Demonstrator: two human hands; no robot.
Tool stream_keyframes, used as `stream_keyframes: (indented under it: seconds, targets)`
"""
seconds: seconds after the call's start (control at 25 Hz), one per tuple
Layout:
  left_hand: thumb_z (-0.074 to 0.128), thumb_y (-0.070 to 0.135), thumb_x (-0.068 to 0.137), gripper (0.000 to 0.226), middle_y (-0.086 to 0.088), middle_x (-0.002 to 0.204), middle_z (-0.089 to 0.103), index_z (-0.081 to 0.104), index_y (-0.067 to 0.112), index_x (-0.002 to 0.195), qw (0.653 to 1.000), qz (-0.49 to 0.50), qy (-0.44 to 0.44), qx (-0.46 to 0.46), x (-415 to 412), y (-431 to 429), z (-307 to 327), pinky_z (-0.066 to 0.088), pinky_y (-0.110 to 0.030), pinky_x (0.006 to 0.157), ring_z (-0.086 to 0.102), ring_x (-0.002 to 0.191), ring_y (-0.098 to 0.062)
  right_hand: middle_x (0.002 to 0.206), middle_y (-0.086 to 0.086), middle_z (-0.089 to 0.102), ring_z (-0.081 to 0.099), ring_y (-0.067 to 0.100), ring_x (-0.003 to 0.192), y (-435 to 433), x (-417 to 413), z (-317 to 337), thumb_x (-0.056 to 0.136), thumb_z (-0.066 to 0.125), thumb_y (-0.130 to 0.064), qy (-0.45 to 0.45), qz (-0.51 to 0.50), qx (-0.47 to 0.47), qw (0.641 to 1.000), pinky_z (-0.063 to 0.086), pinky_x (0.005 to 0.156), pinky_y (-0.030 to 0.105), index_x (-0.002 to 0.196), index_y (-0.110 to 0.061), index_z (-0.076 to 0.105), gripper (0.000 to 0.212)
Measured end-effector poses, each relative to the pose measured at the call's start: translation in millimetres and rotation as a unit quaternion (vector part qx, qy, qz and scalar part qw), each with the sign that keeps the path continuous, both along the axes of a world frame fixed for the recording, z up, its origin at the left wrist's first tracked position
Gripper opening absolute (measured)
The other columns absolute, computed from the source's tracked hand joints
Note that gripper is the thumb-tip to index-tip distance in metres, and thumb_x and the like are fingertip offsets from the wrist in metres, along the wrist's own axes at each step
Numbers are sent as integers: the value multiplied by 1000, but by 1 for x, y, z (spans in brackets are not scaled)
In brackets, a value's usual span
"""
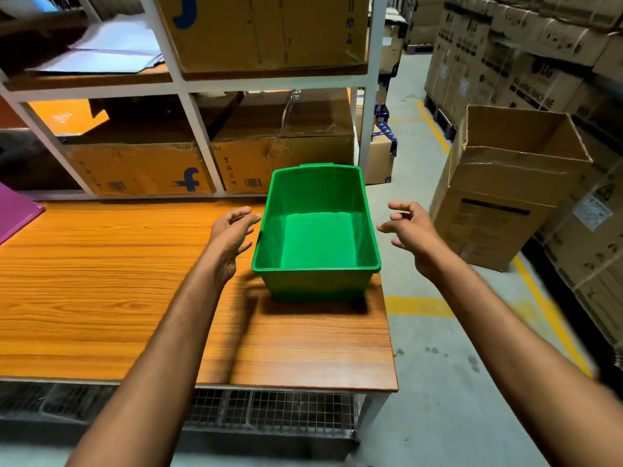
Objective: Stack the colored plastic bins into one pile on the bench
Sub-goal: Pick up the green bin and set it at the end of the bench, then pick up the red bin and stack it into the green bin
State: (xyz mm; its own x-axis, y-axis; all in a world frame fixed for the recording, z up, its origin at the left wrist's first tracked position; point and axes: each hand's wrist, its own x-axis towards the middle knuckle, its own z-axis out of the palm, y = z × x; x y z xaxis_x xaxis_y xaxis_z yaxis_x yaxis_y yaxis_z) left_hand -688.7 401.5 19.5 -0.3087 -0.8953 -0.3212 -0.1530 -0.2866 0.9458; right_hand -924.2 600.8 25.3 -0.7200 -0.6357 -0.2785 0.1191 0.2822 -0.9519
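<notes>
An empty green plastic bin stands upright near the right end of the wooden bench. My left hand hovers just left of its rim, fingers spread, holding nothing. Off the bin's right side is my right hand, also spread and a small gap away from the rim. A corner of a purple bin shows at the bench's far left edge, mostly cut off by the frame.
A white shelf rack with cardboard boxes rises behind the bench. An open cardboard box stands on the floor to the right, with stacked cartons beyond. A wire mesh shelf lies under the bench.
</notes>
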Motion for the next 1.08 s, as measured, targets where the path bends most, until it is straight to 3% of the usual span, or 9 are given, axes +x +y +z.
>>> stream_keyframes:
  seconds: [0.2,0.32,0.44,0.6,0.72,0.84,0.96,1.08]
  targets:
    - [69,18,94,31,0,121,69,65,21,125,994,55,67,-73,44,85,-7,51,-34,91,65,111,-13,114,-1,61,63,12,102,55,55,2,90,72,-6,85,5,-69,994,50,67,17,123,-27,61,41]
    - [68,13,94,28,2,111,70,66,22,120,990,69,65,-109,68,138,-26,51,-31,84,65,103,-10,94,-3,62,56,10,78,83,92,-6,87,74,0,81,61,-129,986,50,69,17,117,-21,65,38]
    - [70,9,93,31,6,109,70,66,27,117,989,69,23,-132,92,182,-50,53,-25,79,64,96,-5,85,-2,60,51,8,72,100,124,-23,84,74,7,83,133,-136,978,48,70,17,113,-10,66,35]
    - [71,18,93,42,10,127,63,59,35,130,969,52,-119,-212,130,229,-71,50,-35,90,60,116,-7,95,-8,63,59,10,82,111,169,-60,86,77,-11,137,234,-69,960,47,68,23,114,-29,65,34]
    - [67,26,95,51,8,143,53,52,31,143,892,-1,-303,-336,165,247,-77,41,-35,103,48,134,-13,110,-15,59,58,5,105,118,208,-77,90,73,-27,271,298,-28,915,50,82,26,122,-34,60,36]
    - [64,29,96,49,4,141,54,53,25,143,833,-6,-394,-389,205,257,-82,40,-41,104,48,133,-19,118,-16,56,51,2,115,119,254,-78,92,69,-31,338,335,-31,879,47,93,27,128,-32,57,38]
    - [64,30,95,48,4,136,57,54,25,141,817,3,-430,-385,262,261,-89,43,-42,101,51,129,-19,122,-15,54,48,2,116,109,308,-82,92,67,-33,381,364,-35,849,47,93,27,131,-31,56,40]
    - [63,34,95,45,7,135,57,55,28,139,834,26,-430,-343,334,262,-93,45,-40,98,52,126,-17,120,-17,55,50,2,115,93,375,-85,92,68,-35,381,382,-45,841,47,94,26,129,-32,57,39]
